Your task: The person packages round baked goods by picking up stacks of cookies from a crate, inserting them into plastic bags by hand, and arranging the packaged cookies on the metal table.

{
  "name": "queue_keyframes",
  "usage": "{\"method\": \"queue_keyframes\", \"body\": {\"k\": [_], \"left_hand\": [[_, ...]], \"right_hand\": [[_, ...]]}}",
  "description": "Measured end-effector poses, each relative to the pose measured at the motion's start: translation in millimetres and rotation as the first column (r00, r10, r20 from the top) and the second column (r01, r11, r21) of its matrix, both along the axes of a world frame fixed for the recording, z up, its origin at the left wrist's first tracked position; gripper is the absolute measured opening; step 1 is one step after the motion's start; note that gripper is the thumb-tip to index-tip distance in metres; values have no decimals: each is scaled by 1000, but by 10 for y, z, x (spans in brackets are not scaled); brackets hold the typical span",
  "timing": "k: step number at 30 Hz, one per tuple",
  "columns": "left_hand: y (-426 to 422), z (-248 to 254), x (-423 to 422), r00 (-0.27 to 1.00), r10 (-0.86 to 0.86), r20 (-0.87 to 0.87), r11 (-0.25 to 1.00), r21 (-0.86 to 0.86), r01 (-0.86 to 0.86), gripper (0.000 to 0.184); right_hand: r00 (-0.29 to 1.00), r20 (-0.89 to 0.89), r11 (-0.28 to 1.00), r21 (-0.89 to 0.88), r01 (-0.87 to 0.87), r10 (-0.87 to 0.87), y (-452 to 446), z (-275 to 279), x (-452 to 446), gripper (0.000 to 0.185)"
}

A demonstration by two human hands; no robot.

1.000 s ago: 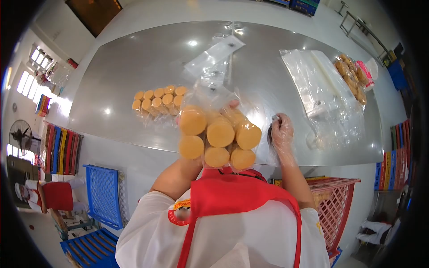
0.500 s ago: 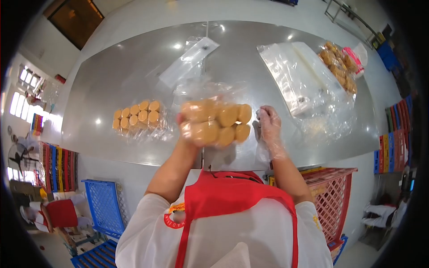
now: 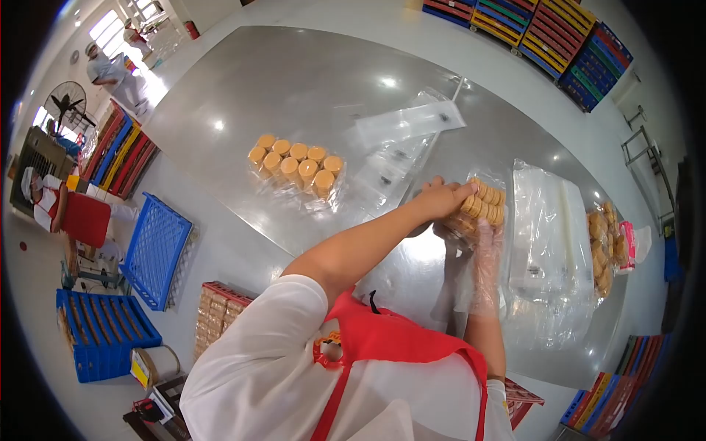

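My left hand (image 3: 440, 199), bare, is closed on the upper left side of a clear bag of round tan biscuits (image 3: 483, 202), over the right half of the steel table (image 3: 294, 66). Under the bag's lower right side is my right hand (image 3: 489, 239) in a clear plastic glove, its fingers largely hidden behind the pack. To the left, packed biscuit stacks (image 3: 298, 165) in clear wrap lie on the table. Flat empty bags (image 3: 412, 123) lie between them and the far edge. A pile of larger clear bags (image 3: 546, 228) is close by on the right.
Bags of browner biscuits (image 3: 601, 250) lie at the table's right end, beside a pink and white packet (image 3: 627, 246). A blue crate (image 3: 158, 250) stands left of the table. Stacked crates (image 3: 548, 33) are beyond the far edge. A co-worker (image 3: 70, 209) is at the far left.
The view has turned. The held bag has moved from the middle to the right and been tipped, so the biscuits show edge-on. My right hand now touches it.
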State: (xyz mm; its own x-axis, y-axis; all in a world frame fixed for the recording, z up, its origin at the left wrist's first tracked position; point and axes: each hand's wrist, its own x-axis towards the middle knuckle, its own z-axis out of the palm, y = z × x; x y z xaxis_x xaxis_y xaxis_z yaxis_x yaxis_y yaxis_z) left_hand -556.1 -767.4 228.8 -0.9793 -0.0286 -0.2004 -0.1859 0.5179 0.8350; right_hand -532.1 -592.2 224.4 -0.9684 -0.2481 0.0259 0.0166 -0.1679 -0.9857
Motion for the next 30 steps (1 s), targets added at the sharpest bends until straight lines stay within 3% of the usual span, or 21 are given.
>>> {"method": "queue_keyframes", "body": {"k": [3, 5, 6, 8, 10, 13, 15, 19, 24, 25, 28, 30], "left_hand": [[-117, -92, 268, 975, 171, -145, 983, -36, -178, 71], [-246, 26, 601, 904, 273, -329, 939, -113, -325, 69], [-370, 140, 829, 842, 275, -465, 901, -182, -395, 66], [-705, 324, 1248, 699, 327, -636, 730, -300, -614, 62], [-1022, 212, 1610, 641, 415, -645, 549, -385, -742, 51], [-1208, 127, 2010, 735, 400, -547, 421, -602, -678, 44], [-1304, -33, 2072, 740, 387, -550, 424, -606, -673, 40], [-1337, -158, 2004, 744, 340, -575, 440, -602, -666, 31], [-1145, -96, 2159, 764, 193, -615, 486, -617, -619, 21], [-1105, -89, 2202, 747, 151, -647, 514, -595, -618, 22], [-987, 27, 2377, 752, 304, -586, 794, -281, -539, 24], [-994, 305, 2565, 845, 254, -471, 878, -255, -405, 25]], "right_hand": [[1000, 23, 998, 58, 19, -20, -88, 89, 51, 64], [980, 126, 981, 139, 135, -153, -3, 56, 17, 60], [960, 170, 965, 178, 191, -222, 75, 27, 2, 58], [931, 292, 976, 87, 202, -218, 279, -129, 67, 49], [907, 338, 968, 70, 243, -252, 378, -305, 192, 35], [972, 95, 969, 144, 199, -213, 581, -684, 330, 23], [983, -73, 949, 259, 180, -166, 649, -765, 319, 20], [987, -49, 948, 273, 164, -156, 621, -649, 325, 21], [972, -174, 932, 299, 205, -158, 645, -839, 298, 20], [966, -206, 933, 288, 214, -158, 680, -898, 284, 20], [922, -351, 878, 374, 299, -164, 727, -932, 390, 18], [866, -485, 841, 415, 348, -119, 584, -833, 660, 20]]}}
